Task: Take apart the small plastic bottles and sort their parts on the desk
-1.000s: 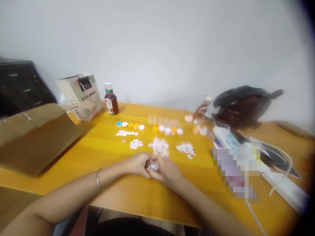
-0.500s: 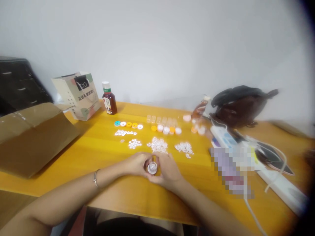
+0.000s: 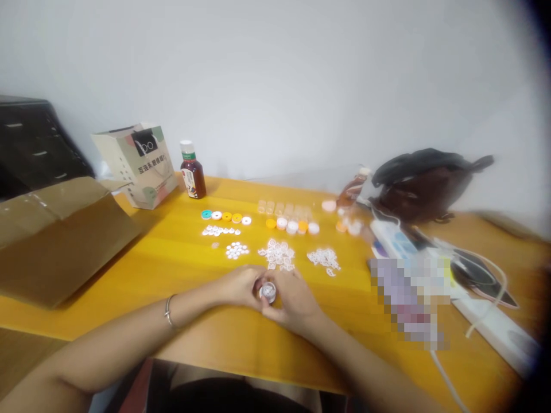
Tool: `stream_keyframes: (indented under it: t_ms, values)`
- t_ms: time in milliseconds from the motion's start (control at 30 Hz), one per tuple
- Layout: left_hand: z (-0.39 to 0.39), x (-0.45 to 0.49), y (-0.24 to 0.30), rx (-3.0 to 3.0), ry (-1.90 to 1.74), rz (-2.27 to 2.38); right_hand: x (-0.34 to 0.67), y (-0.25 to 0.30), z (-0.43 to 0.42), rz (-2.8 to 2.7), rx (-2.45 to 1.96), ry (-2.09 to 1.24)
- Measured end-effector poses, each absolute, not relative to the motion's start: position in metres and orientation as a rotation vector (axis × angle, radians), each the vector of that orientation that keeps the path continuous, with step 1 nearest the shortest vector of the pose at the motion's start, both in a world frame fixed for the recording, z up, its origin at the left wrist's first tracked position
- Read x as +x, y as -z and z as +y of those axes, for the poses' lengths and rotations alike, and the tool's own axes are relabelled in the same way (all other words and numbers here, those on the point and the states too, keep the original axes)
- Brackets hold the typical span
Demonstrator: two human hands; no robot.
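My left hand and my right hand meet just above the yellow table, near its front edge. Both close round a small round clear container with a pale top, held between the fingertips. A thin bracelet circles my left wrist. Just beyond the hands lie small heaps of white plastic pieces. Farther back stand a row of coloured rings and a row of small capped jars.
A brown cardboard box lies at the left, a paper bag and a dark drink bottle behind it. At the right are a second bottle, a dark bag, a white power strip and cables.
The hands stay together on the small container, which has turned slightly between the fingers. The view has shifted a little.
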State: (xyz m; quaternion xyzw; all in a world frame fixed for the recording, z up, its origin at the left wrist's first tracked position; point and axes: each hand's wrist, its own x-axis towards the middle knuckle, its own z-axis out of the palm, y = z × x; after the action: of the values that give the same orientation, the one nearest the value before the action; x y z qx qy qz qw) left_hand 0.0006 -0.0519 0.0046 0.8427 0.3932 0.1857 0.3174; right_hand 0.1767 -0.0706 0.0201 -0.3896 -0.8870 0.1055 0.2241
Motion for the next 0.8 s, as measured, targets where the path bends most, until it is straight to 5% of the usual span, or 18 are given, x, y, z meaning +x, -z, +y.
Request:
stream_keyframes:
  t_ms: [800]
  values:
    - [-0.056, 0.001, -0.009, 2.19, -0.49, 1.041, 0.19, -0.035, -0.07, -2.262, -0.845, -0.389]
